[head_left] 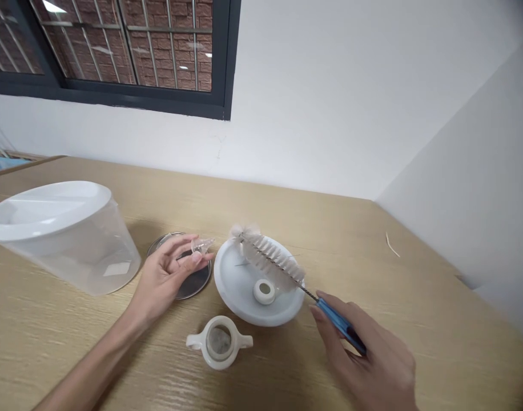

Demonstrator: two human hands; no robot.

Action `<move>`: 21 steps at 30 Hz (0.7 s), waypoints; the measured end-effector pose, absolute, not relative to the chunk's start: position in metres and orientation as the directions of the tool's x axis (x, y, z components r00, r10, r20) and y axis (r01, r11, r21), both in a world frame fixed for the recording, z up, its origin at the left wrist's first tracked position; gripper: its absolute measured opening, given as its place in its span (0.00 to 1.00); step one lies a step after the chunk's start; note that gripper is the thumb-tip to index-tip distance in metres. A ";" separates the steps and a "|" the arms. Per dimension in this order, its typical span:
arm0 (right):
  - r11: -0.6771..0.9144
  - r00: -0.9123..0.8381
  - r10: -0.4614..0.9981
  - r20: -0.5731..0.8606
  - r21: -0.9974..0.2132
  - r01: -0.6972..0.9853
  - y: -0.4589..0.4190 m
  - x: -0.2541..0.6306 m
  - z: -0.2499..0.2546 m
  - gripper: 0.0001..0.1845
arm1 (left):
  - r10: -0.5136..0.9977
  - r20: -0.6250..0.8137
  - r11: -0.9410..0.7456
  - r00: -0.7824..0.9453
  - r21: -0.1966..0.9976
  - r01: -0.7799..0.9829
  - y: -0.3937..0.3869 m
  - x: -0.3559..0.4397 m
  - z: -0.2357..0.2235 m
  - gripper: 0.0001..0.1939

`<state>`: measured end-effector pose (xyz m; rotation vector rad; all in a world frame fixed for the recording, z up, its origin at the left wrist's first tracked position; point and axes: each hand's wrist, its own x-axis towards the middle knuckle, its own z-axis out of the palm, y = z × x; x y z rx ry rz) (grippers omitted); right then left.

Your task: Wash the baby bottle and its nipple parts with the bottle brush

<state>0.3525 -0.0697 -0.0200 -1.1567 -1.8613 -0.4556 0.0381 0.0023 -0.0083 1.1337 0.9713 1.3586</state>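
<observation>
My left hand [167,277] pinches a small clear silicone teat [202,245] between its fingertips, above a round dark metal disc [192,281]. My right hand [364,348] grips the blue handle of a bottle brush [341,325], and the brush's white bristles [272,261] lie over a round white plastic dish [240,297]. A small white ring [264,291] sits in that dish. Nearer me stands a white two-handled cup base [219,342] with a round opening.
A large translucent plastic container with a white lid [60,234] lies tilted at the left of the wooden table [415,297]. White walls meet behind the table's far corner. A small pale sliver [392,244] lies on the table at the right.
</observation>
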 end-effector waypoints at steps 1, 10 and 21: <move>0.495 -0.177 0.532 0.828 -0.134 0.859 -0.070 0.353 -0.019 0.07 | 0.995 0.081 -0.068 0.050 0.973 -0.221 0.002 0.037 -0.009 0.26; 0.548 -0.206 0.556 0.805 -0.169 0.819 -0.073 0.351 -0.023 0.08 | 0.990 0.044 -0.021 0.133 0.986 -0.165 -0.002 0.039 -0.008 0.19; 0.521 -0.106 0.608 0.787 -0.295 0.801 -0.069 0.351 -0.027 0.06 | 0.983 0.058 -0.022 0.174 0.978 -0.205 -0.001 0.040 -0.008 0.14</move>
